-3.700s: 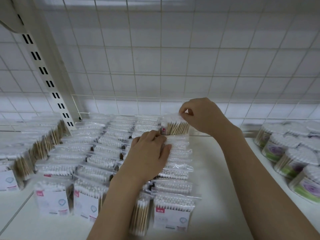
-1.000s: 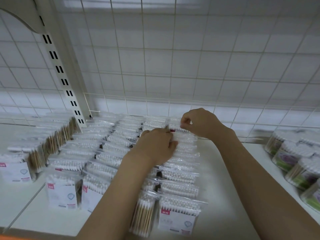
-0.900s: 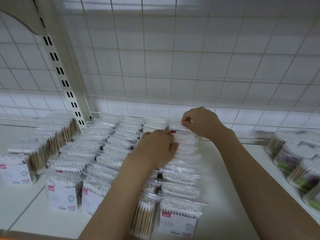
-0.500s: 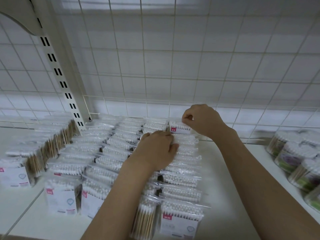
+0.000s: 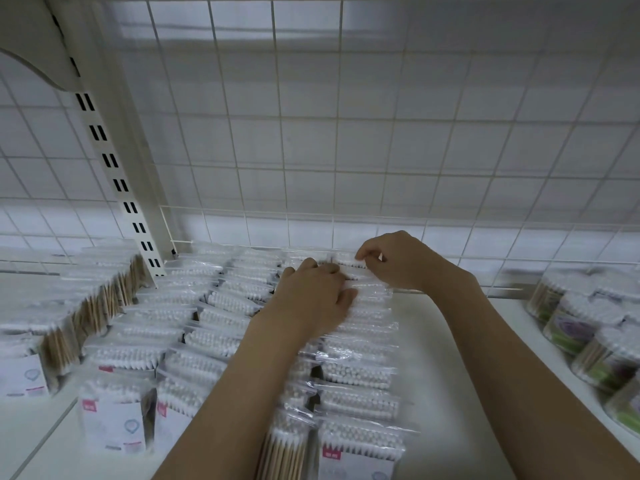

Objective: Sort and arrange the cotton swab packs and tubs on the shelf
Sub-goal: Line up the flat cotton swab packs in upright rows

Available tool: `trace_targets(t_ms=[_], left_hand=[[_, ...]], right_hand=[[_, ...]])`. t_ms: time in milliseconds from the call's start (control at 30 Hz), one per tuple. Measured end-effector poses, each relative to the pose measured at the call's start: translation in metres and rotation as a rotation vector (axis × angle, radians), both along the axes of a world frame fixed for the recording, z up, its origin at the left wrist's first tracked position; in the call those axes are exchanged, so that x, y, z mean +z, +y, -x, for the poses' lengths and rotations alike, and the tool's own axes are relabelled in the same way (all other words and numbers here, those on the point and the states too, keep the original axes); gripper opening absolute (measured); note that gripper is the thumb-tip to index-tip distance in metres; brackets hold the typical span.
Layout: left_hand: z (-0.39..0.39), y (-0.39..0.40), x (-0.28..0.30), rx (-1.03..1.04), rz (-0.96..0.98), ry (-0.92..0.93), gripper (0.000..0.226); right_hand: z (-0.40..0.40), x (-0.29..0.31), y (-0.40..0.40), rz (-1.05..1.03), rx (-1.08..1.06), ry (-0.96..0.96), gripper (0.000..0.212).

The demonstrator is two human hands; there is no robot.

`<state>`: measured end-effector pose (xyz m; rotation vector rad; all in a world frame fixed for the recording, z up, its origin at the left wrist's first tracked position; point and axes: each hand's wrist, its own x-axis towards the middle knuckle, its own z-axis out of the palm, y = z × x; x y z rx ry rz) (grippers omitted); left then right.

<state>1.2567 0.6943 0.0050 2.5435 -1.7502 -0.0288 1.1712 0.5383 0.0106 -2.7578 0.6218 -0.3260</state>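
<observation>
Head view
My right hand (image 5: 398,263): fingers curled, pinching the top edge of the rearmost swab pack (image 5: 346,260), which sits at the back of the shelf (image 5: 446,368) against the wire grid (image 5: 311,133).
My left hand (image 5: 313,299): laid palm down, fingers fairly straight, pressing on the row of packs (image 5: 356,372) just in front of that pinched pack; my fingertips nearly meet my right hand.
Packs: clear bags, each filled with white-tipped swabs on wooden sticks, standing overlapped in rows that run from my hands back toward me.
More rows (image 5: 214,306): to the left of my left hand.
Tubs (image 5: 588,327): round clear tubs of swabs with green and purple labels, well off to the right of my right hand.
</observation>
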Motion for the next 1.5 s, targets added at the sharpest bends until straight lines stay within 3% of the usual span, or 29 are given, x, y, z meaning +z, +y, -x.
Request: trace_targets(t_ms=[333,567,1233,1500], left_hand=[[0.001,0.003,-0.002,-0.011,0.024,-0.021,0.046],[0.002,0.004,-0.002,-0.008,0.045,-0.017,0.044],[0.001,0.006,-0.007,-0.01,0.105,0.014,0.035],[0.001,0.006,-0.008,-0.011,0.105,0.019,0.039]], right_hand=[[-0.015,-0.003,0.003,0.198,-0.162,0.006,0.017],[-0.019,-0.006,0.01,0.171,-0.194,0.045,0.013],[0.018,0.057,0.023,-0.036,-0.165,-0.478,0.008],[0.018,0.058,0.022,-0.023,-0.179,-0.499,0.008]])
